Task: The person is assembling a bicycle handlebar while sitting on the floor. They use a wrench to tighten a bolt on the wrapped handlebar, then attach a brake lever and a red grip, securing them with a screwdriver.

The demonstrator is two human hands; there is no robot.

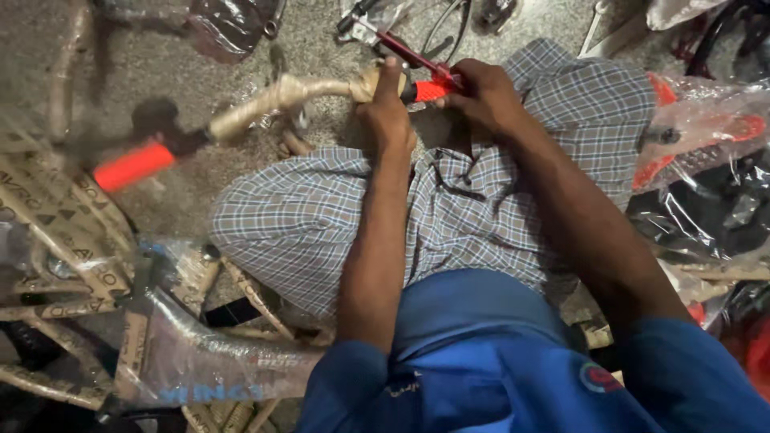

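Both hands clamp the paper-wrapped handlebar (281, 95): left hand (387, 112) at the wrapped centre, right hand (481, 92) fingers closed by the orange grip (433, 88); it looks stiff, light, and the wrap gives better hold.

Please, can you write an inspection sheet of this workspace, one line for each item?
Surface: grey speckled floor; the person sits on it.
Job's things: paper-wrapped handlebar with orange grips, held over checked trousers.
Clutter: plastic-wrapped bicycle frame, paper-wrapped tubes, red parts in plastic, a spanner.
Hands: left hand grips the handlebar near its middle; right hand closes on the near orange grip.
Cables: thin dark cable loops at the top.
Surroundings: dim; dark items at the right, too unclear to name.
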